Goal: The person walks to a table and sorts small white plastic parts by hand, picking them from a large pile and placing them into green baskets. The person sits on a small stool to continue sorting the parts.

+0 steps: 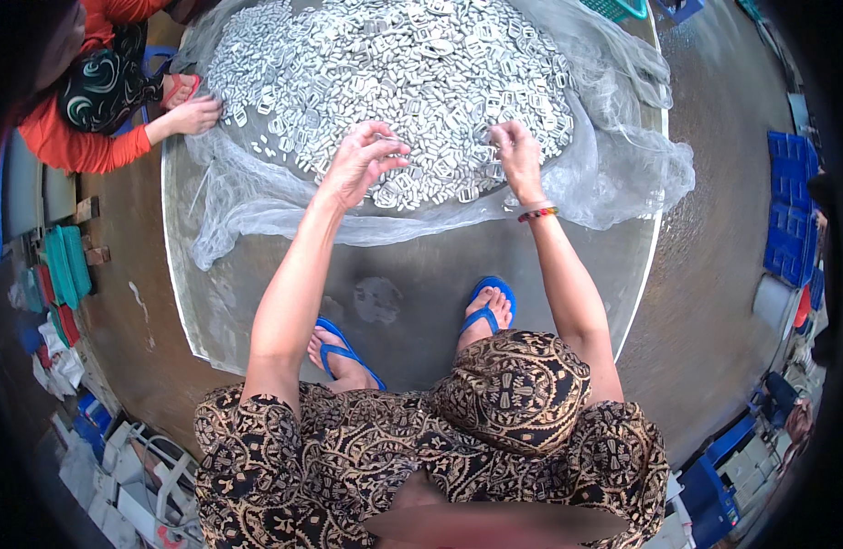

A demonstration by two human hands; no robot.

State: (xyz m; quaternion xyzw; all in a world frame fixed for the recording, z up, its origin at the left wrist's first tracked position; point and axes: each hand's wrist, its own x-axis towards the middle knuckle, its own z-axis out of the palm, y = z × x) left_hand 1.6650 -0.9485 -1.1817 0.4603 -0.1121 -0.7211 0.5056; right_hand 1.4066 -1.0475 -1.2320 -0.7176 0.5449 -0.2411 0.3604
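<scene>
A broad pile of small silver-grey pieces (412,64) lies in front of me, some oblong, others like rectangular buckle frames. It rests on a thin, whitish mesh net (613,174) with bunched edges. Over the pile's near left part, my left hand (359,165) is open, its fingers curved and apart, with no piece visible in it. My right hand (518,157), with a beaded bracelet (537,213) at the wrist, hovers over the near right part. Its thumb and fingers are pinched together, slightly blurred; whatever they hold is too small to tell.
A grey sheet (257,302) with pale edges lies under the net and my blue sandals (348,355). At upper left, another person's hand (197,116), in an orange sleeve, touches the pile's edge. Green baskets (67,265) stand left, blue crates (791,210) right.
</scene>
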